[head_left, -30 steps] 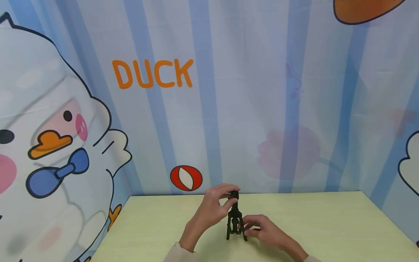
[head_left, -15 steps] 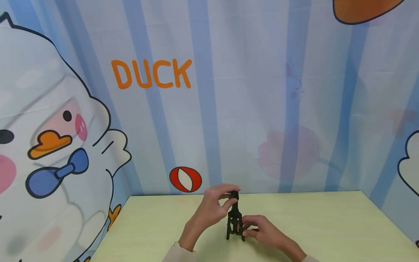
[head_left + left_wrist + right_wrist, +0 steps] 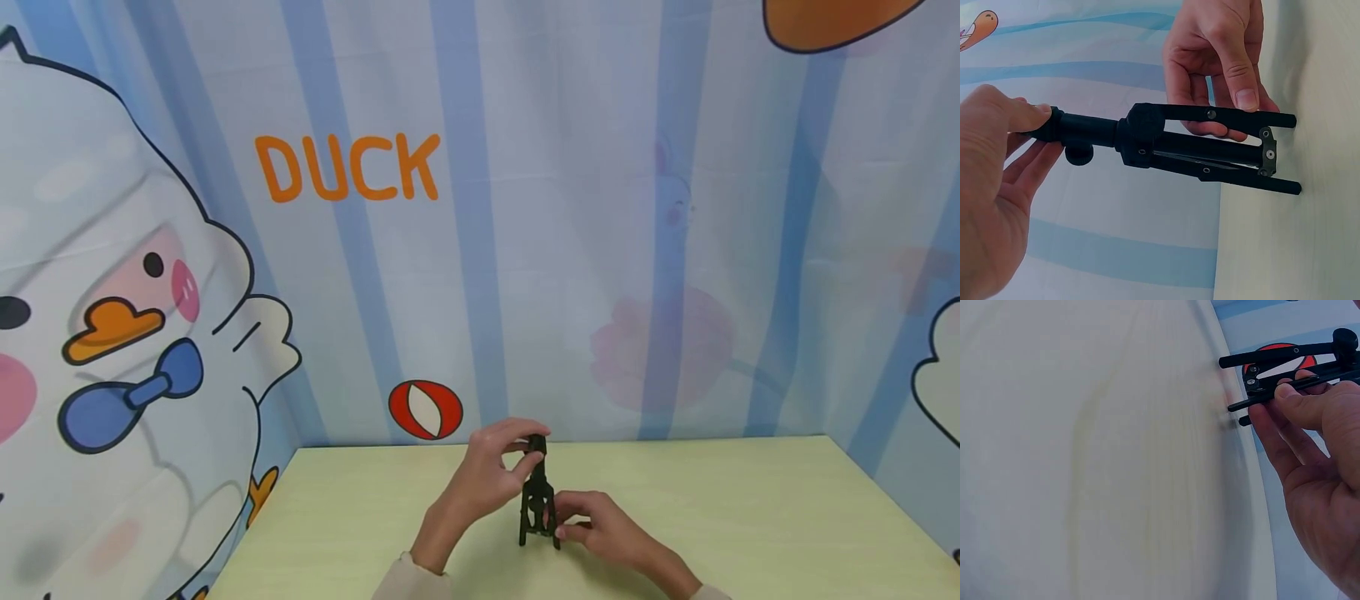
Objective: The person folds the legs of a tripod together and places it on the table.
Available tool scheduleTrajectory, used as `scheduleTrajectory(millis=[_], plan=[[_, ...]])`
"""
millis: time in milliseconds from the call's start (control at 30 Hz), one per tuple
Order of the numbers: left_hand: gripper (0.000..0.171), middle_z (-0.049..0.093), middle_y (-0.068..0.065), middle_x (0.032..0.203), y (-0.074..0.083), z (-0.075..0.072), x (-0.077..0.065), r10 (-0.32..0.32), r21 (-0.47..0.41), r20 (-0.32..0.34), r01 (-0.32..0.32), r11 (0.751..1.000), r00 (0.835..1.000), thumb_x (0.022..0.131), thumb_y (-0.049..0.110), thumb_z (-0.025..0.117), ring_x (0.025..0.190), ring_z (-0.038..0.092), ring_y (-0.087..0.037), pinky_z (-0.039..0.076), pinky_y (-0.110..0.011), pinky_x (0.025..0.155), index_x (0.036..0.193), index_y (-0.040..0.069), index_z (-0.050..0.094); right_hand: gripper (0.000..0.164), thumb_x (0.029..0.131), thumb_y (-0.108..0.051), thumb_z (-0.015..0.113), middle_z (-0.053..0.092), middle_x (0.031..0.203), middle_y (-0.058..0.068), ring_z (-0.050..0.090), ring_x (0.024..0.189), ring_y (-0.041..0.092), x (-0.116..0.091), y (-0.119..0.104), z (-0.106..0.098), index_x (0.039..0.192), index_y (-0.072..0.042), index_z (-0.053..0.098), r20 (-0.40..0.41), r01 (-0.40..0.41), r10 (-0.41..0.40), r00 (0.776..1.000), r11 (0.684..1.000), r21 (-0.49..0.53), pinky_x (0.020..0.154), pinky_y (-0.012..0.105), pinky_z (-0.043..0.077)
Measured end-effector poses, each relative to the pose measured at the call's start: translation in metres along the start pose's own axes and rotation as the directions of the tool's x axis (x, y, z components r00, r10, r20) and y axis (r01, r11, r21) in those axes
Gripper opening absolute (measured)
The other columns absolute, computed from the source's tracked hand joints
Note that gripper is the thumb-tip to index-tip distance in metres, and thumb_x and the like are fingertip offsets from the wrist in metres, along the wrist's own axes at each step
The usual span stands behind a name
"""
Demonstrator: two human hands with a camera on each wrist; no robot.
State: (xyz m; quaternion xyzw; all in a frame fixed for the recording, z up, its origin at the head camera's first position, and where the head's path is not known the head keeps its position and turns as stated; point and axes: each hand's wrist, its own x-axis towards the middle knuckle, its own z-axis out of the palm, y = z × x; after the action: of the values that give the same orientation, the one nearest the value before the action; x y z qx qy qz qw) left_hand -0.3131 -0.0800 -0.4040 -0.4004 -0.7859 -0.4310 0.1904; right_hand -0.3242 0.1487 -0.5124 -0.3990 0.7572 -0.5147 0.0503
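A small black mini tripod [image 3: 537, 492] is upright over the table, its legs folded fairly close to the centre post. My left hand [image 3: 489, 471] pinches its top between thumb and fingers. Low on the right side, my right hand [image 3: 600, 525] holds one leg between thumb and fingers. The left wrist view shows the tripod's legs [image 3: 1235, 117], a round knob [image 3: 1079, 154] and a hinged brace at the lower end. From the right wrist, three leg tips show near the tabletop; whether they touch it I cannot tell.
The pale yellow table [image 3: 360, 508] ends at a striped blue cloth backdrop [image 3: 555, 250] close behind the hands. A printed duck [image 3: 112, 333] covers the cloth on the left, and a printed red ball [image 3: 426, 409] sits just above the table's back edge.
The tripod's right leg has swung inward a little toward the centre post, with my right hand moving slightly left. My left hand has stayed at the top.
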Motion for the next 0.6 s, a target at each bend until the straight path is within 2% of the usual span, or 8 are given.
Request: scheduleTrajectory(millis=[200, 300, 400, 533, 600], plan=[[0.027, 0.068, -0.005, 0.114, 0.0013, 0.004, 0.0013, 0.013, 0.083, -0.067, -0.008, 0.997, 0.998, 0.093, 0.007, 0.079, 0.092, 0.071, -0.014, 0.06, -0.022, 0.081, 0.12, 0.009, 0.073, 0.019, 0.098, 0.003, 0.067, 0.073, 0.107, 0.01, 0.072, 0.098, 0.023, 0.0004, 0.0, 0.0014, 0.112, -0.008, 0.072, -0.017, 0.004, -0.004, 1.0, 1.0, -0.017, 0.082, 0.031, 0.062], [0.027, 0.066, -0.004, 0.11, 0.0025, 0.0054, 0.0019, 0.005, 0.088, -0.094, 0.003, 0.996, 0.996, 0.091, 0.009, 0.081, 0.088, 0.069, -0.015, 0.061, -0.021, 0.077, 0.118, 0.009, 0.074, 0.018, 0.097, 0.001, 0.068, 0.073, 0.107, 0.008, 0.073, 0.098, 0.021, 0.0003, -0.002, 0.0028, 0.111, -0.009, 0.072, -0.022, 0.028, -0.029, 0.999, 0.999, -0.036, 0.082, 0.031, 0.062], [0.026, 0.065, -0.005, 0.108, 0.003, 0.0061, 0.0017, 0.01, 0.079, -0.104, -0.002, 0.997, 0.995, 0.091, 0.006, 0.081, 0.087, 0.068, -0.017, 0.063, -0.026, 0.076, 0.116, 0.007, 0.074, 0.017, 0.097, 0.002, 0.069, 0.073, 0.106, 0.008, 0.073, 0.098, 0.021, 0.0003, -0.0034, 0.0035, 0.111, -0.007, 0.072, -0.025, 0.047, -0.048, 0.999, 0.998, -0.045, 0.082, 0.031, 0.063], [0.025, 0.065, -0.005, 0.107, 0.0035, 0.006, 0.0014, 0.012, 0.077, -0.107, -0.004, 0.997, 0.994, 0.091, 0.004, 0.08, 0.086, 0.068, -0.018, 0.064, -0.029, 0.076, 0.114, 0.006, 0.074, 0.016, 0.096, 0.001, 0.07, 0.074, 0.106, 0.011, 0.074, 0.096, 0.022, 0.0007, -0.0055, 0.0038, 0.111, -0.005, 0.072, -0.027, 0.038, -0.039, 0.999, 0.999, -0.033, 0.082, 0.032, 0.063], [0.025, 0.065, -0.005, 0.107, 0.0038, 0.0059, 0.0014, 0.011, 0.078, -0.108, -0.003, 0.997, 0.994, 0.09, 0.003, 0.08, 0.087, 0.068, -0.017, 0.063, -0.027, 0.077, 0.114, 0.006, 0.073, 0.015, 0.096, 0.0, 0.071, 0.074, 0.106, 0.012, 0.074, 0.095, 0.023, 0.0009, -0.0065, 0.004, 0.111, -0.004, 0.073, -0.026, 0.024, -0.025, 0.999, 0.999, -0.02, 0.081, 0.033, 0.063]])
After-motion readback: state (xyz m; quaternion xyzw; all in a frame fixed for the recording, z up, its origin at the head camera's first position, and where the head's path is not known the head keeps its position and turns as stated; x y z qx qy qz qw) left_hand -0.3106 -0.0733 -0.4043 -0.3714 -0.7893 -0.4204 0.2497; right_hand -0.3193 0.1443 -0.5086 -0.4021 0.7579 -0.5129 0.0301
